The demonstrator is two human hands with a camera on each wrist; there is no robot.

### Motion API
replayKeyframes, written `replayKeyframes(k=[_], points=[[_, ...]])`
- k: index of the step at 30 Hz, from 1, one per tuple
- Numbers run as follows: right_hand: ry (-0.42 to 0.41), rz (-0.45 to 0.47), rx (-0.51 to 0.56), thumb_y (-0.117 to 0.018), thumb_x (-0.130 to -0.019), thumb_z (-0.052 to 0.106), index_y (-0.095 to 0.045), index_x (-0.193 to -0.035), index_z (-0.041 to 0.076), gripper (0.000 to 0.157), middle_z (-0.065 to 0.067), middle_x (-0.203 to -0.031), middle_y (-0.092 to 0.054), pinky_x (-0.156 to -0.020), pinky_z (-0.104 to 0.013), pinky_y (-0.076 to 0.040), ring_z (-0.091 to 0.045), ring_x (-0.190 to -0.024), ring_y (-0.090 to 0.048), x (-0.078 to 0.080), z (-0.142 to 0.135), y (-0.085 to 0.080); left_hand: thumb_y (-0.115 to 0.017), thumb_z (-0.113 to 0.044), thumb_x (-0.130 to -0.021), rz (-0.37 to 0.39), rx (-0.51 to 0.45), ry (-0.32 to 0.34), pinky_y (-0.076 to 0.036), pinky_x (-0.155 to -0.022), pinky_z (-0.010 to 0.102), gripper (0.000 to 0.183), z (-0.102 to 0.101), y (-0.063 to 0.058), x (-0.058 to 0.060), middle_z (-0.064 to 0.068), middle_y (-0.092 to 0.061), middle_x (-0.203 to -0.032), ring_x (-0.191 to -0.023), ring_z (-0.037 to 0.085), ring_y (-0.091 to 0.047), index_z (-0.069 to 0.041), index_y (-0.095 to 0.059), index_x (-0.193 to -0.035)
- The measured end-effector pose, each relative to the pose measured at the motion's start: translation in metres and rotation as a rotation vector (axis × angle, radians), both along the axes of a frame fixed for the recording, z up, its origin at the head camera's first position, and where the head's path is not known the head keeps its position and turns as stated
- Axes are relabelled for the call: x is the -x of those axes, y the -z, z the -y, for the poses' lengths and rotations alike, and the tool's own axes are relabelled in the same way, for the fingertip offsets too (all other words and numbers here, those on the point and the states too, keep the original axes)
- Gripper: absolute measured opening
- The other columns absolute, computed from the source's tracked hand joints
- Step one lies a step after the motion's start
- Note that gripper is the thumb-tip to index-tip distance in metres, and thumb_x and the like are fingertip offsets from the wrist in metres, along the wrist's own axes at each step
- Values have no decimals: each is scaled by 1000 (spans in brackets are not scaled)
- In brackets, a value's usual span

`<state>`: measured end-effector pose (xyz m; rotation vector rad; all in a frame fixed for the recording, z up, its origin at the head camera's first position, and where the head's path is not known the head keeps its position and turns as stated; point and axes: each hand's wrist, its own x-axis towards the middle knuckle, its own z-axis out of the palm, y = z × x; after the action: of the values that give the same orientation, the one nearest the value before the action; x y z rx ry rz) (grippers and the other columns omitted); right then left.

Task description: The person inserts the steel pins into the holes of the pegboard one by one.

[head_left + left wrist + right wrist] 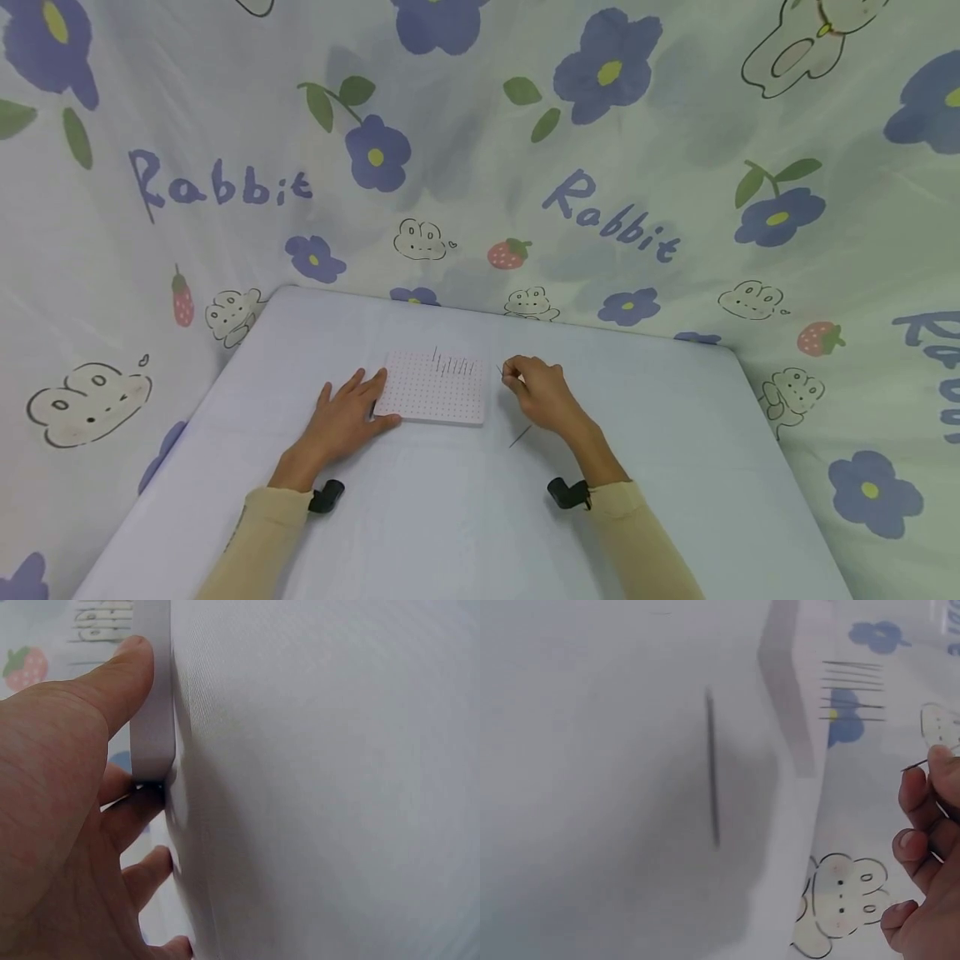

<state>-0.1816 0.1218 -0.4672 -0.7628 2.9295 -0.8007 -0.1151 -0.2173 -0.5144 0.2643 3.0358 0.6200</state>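
Observation:
A white board with a grid of small holes lies on the table. Toward its far side stands a row of thin dark pins, also visible as several lines in the right wrist view. My left hand rests at the board's near left corner, fingers spread; its thumb touches the front edge and the forefinger the left side. Right of the board, my right hand is raised above the table, pinching a thin dark pin between thumb and forefinger. Its other fingers are loosely bent.
One loose dark pin lies on the white-covered table, just right of the board and below the right hand. A printed cloth with flowers and rabbits hangs behind the table and along both sides.

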Motion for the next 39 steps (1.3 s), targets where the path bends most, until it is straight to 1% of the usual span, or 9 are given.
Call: replayKeyframes(k=[3, 7, 12, 16, 21, 27, 36, 39], points=[[-9, -33, 46, -58, -104, 23, -59, -95, 19, 10, 4, -91, -67, -93, -52, -36, -14, -82, -51, 2, 7, -7, -69, -51, -92, 4, -3, 2, -7, -113, 75, 88, 0, 0, 0, 16, -35, -161, -151, 43, -21, -5, -32, -157], [-12, -73, 79, -58, -103, 23, -60, -95, 21, 9, 10, -91, -64, -92, -50, -36, -14, -81, -52, 5, 15, -14, -68, -51, -92, 8, 0, 2, -6, -114, 75, 88, 0, 0, 0, 16, -35, -161, -151, 42, -21, -5, -32, -157], [-7, -108, 75, -60, -103, 25, -61, -94, 21, 10, 9, -94, -67, -92, -50, -38, -17, -82, -55, 10, 23, -16, -68, -51, -92, 7, -2, 3, -7, -114, 75, 88, -1, -1, 0, 16, -35, -161, -151, 43, -21, -5, -32, -157], [4, -115, 88, -62, -101, 23, -62, -94, 20, 8, 7, -95, -68, -95, -51, -38, -18, -85, -57, 13, 27, -17, -68, -51, -92, 12, 2, 1, -6, -114, 74, 88, 0, -2, 1, 16, -35, -161, -151, 42, -21, -5, -31, -157], [20, -129, 81, -63, -101, 24, -64, -95, 20, 7, 7, -97, -69, -94, -50, -38, -18, -89, -59, 17, 32, -15, -68, -51, -93, 14, 7, 2, -6, -114, 75, 88, -1, -3, 1, 17, -35, -161, -151, 43, -21, -5, -31, -158], [22, -118, 72, -65, -100, 24, -65, -98, 18, 6, 4, -99, -71, -93, -50, -39, -28, -96, -64, 21, 36, -10, -68, -51, -93, 16, 6, -4, -6, -114, 74, 87, -1, -3, 1, 16, -34, -161, -151, 42, -21, -6, -31, -158], [35, -80, 32, -65, -100, 26, -68, -101, 19, 8, 4, -103, -74, -93, -49, -40, -28, -97, -64, 24, 38, -5, -69, -51, -92, 15, -1, -1, -6, -114, 75, 88, -1, -3, 0, 17, -35, -160, -151, 42, -21, -6, -31, -158], [47, -76, 7, -65, -100, 28, -69, -102, 20, 9, 5, -103, -74, -93, -47, -40, -23, -95, -62, 24, 37, 0, -68, -51, -92, 17, 1, -3, -6, -114, 74, 88, 0, -1, 0, 16, -35, -161, -151, 42, -20, -6, -31, -158]])
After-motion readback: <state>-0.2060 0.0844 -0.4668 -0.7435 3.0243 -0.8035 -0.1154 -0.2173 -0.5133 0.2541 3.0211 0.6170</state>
